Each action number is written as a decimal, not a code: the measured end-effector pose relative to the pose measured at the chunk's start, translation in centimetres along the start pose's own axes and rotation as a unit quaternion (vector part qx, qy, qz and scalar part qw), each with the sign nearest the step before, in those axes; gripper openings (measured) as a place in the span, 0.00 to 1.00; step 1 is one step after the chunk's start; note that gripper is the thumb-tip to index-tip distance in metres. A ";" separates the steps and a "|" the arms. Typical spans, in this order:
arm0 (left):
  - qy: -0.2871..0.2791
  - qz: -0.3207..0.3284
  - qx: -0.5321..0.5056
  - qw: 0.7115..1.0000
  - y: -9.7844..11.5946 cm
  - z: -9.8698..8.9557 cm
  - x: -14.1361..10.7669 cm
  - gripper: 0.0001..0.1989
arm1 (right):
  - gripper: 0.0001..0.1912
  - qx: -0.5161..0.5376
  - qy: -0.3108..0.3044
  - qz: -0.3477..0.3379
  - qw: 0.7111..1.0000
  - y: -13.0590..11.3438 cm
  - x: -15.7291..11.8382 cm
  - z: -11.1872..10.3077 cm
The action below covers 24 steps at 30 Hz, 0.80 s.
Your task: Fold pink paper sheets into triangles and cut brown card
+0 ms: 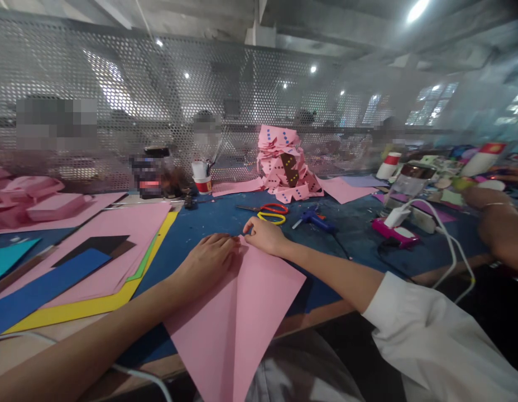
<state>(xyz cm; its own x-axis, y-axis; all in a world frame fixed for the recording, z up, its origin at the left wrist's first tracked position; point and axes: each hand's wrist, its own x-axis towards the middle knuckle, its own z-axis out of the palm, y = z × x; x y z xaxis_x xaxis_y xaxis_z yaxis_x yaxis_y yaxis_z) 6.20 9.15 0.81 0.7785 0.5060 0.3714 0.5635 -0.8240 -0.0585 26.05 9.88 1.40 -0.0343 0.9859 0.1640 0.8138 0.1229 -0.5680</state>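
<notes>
A large pink sheet (259,301) lies over the table's front edge and hangs down toward my lap, with a crease or fold line running along its middle. My left hand (215,254) is closed at the sheet's far left part, its knuckles up and its fingertips partly hidden. Close beside it, my right hand (265,234) has its fingers curled in at the sheet's far end. Just beyond the right hand lie scissors (276,211) with red and yellow handles. A blue glue gun (317,219) rests to their right.
Pink, green and yellow sheets (158,223) are stacked at left under a blue strip (53,287). A pile of dotted pink pieces (284,164) stands by the mesh screen (158,89). Rightward are a magenta power strip (395,233), a white cable (447,240) and another person's arm (499,229).
</notes>
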 end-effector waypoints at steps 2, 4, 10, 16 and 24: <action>-0.003 0.000 0.001 1.000 -0.1 0.1 0.0 0.13 | 0.08 -0.002 -0.001 -0.003 1.000 0.0 0.0 0.0; -0.003 -0.002 0.003 1.000 -0.1 0.2 0.0 0.13 | 0.08 -0.005 0.000 -0.002 1.000 0.0 0.1 0.0; -0.011 -0.007 -0.005 1.000 0.2 -0.3 0.1 0.13 | 0.07 -0.006 0.005 0.004 1.000 0.2 0.2 0.2; -0.008 -0.023 -0.021 0.999 0.5 -0.6 0.1 0.14 | 0.09 0.004 0.017 0.010 1.000 0.0 0.8 0.5; -0.016 -0.013 0.006 1.000 -0.2 0.4 0.2 0.15 | 0.10 -0.002 0.018 0.017 1.000 -0.1 0.9 0.7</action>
<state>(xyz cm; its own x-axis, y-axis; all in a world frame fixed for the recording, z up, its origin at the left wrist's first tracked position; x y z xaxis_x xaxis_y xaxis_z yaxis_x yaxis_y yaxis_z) 6.30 9.50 0.55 0.7717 0.5360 0.3422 0.5874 -0.8070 -0.0606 25.48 10.88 1.07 0.0145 0.9848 0.1734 0.8167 0.0884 -0.5702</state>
